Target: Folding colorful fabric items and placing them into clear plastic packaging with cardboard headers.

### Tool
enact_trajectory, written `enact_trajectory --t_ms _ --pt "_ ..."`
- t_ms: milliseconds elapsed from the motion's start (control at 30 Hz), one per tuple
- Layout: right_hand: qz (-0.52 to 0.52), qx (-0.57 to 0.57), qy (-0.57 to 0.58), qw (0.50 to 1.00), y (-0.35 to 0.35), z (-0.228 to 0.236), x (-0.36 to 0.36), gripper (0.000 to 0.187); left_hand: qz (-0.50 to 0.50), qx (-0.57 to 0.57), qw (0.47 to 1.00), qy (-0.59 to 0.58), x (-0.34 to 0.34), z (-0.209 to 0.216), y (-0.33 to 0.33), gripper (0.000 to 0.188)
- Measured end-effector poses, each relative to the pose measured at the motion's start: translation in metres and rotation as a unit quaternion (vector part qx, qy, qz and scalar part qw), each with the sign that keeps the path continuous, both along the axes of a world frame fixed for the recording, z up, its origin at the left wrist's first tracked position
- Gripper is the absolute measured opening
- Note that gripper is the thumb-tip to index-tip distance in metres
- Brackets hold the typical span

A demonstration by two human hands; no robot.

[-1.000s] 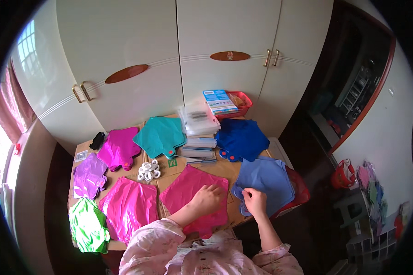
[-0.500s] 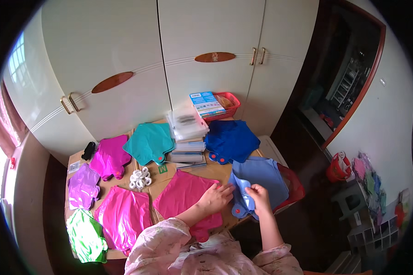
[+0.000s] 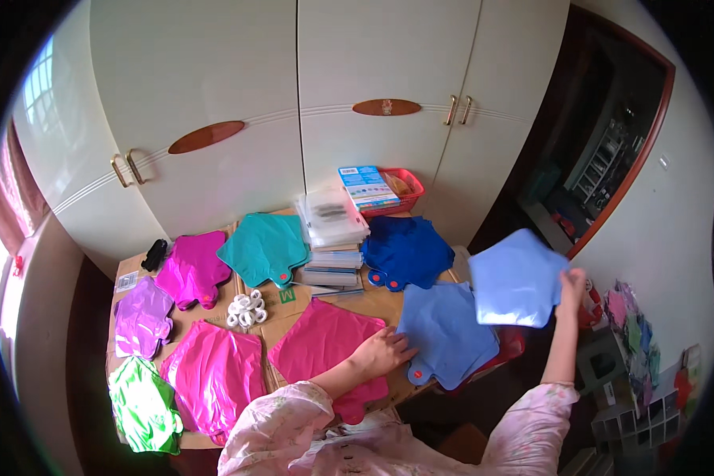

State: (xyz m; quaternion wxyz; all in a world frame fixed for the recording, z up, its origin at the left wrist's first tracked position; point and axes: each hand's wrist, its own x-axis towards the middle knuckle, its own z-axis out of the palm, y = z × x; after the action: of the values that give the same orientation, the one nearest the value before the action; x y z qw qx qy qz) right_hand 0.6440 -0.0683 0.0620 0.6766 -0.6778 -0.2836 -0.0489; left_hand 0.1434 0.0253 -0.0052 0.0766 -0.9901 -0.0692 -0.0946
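Cardboard [image 3: 282,317] covers the work surface, and flat piles of many-cornered, mostly shiny sheets lie across it. Up the left side run a lime-green pile [image 3: 144,404], a lilac pile [image 3: 143,317] and a magenta pile [image 3: 192,268], with a small black object [image 3: 155,254] just beside the magenta one. Toward the back, a teal pile [image 3: 263,246] and a dark blue pile [image 3: 408,250] flank a stack of clear plastic sleeves [image 3: 329,222]. Behind the stack, a blue-and-white packet [image 3: 367,186] rests against a red basket [image 3: 408,186]. White rings [image 3: 246,309] sit heaped near the middle; a hot-pink pile [image 3: 218,377] and a deep-pink pile [image 3: 325,337] lie along the near side.

One light blue sheet [image 3: 516,278] hangs in the air beyond the right end of the surface, its right edge pinched in the fingers of the right hand [image 3: 571,289]. The left hand [image 3: 385,349] has its fingers loosely parted and grips nothing, fingertips at the left edge of the light blue pile [image 3: 448,321]; how firmly they press, I cannot tell.

A pale cabinet [image 3: 198,71] with brass handles [image 3: 457,111] rises behind the work. At far left, a pink curtain [image 3: 8,214] hangs by a bright window. On the right, a dark doorway [image 3: 563,159] opens in the white wall; a red bucket [image 3: 592,308], partly hidden, stands near a grey stool [image 3: 603,343].
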Motion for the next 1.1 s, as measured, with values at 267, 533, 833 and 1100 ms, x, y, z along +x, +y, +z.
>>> enact_trajectory --t_ms 267,533,833,1100 --pt "0.112 -0.243 -0.464 0.845 0.137 0.082 -0.196 0.019 0.037 -0.074 0.996 -0.013 -0.028 0.028 0.005 0.042" --pt "0.312 -0.352 -0.530 0.705 0.233 -0.063 -0.285 0.016 0.224 0.018 0.974 -0.018 -0.102 0.164 0.174 0.032" --pt "0.301 -0.345 -0.523 0.719 0.256 -0.090 -0.327 0.023 0.241 -0.077 0.957 -0.139 -0.105 0.137 0.203 0.025" --pt "0.321 -0.294 -0.283 0.854 0.256 -0.079 -0.322 0.024 0.215 -0.109 0.967 -0.084 -0.044 0.068 0.189 0.031"
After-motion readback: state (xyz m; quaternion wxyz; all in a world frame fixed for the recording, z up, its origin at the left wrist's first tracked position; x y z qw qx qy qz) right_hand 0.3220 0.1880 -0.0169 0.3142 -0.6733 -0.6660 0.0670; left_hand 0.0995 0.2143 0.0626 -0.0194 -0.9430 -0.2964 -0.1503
